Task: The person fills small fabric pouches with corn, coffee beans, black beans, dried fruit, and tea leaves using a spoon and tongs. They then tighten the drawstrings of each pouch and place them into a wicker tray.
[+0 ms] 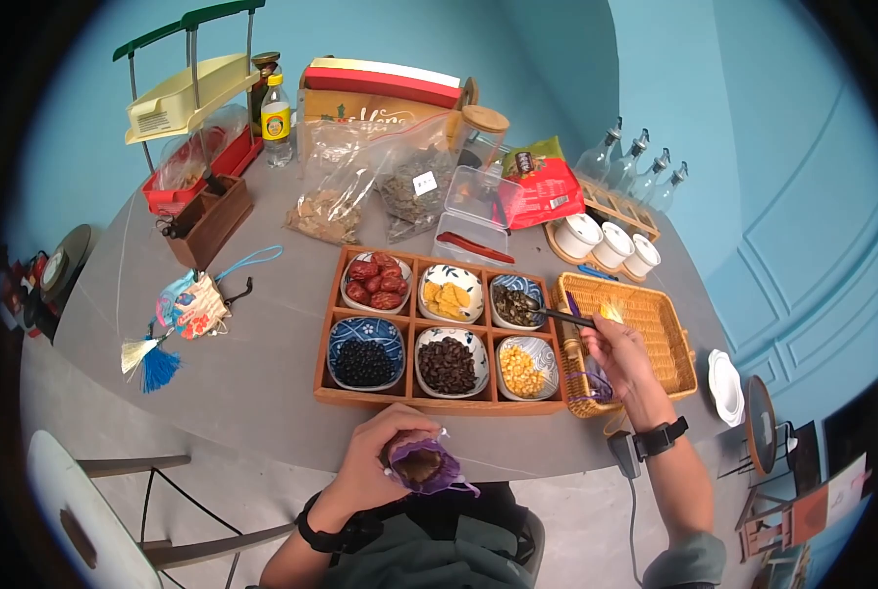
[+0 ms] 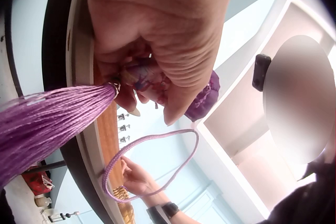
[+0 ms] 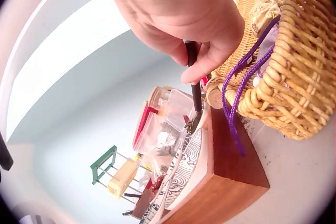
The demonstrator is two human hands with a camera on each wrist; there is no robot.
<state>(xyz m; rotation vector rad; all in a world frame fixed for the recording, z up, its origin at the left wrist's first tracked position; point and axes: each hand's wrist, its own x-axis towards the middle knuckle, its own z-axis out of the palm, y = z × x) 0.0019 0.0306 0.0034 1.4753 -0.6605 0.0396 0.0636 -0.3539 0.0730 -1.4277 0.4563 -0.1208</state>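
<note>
My left hand (image 1: 372, 463) grips a small purple drawstring pouch (image 1: 447, 473) whose mouth gapes upward. In the left wrist view a long purple tassel (image 2: 58, 116) and a looped lilac cord (image 2: 152, 139) hang from it. My right hand (image 1: 619, 355) pinches the black handle of a spoon (image 1: 568, 318). The spoon's tip is in the bowl of dark dried tea-like bits (image 1: 513, 306), at the back right of a wooden six-compartment tray (image 1: 439, 404). The other bowls hold red dates (image 1: 374, 281), yellow pieces (image 1: 449, 299), black beans (image 1: 364, 363), dark brown pieces (image 1: 447, 366) and corn kernels (image 1: 521, 373).
A wicker basket (image 1: 674, 344) with pouches and purple cords stands right of the tray. Behind the tray are plastic bags (image 1: 331, 191), a clear box (image 1: 470, 240) and a red packet (image 1: 547, 187). A tasselled sachet (image 1: 195, 306) lies at left. White lidded jars (image 1: 612, 242) stand back right.
</note>
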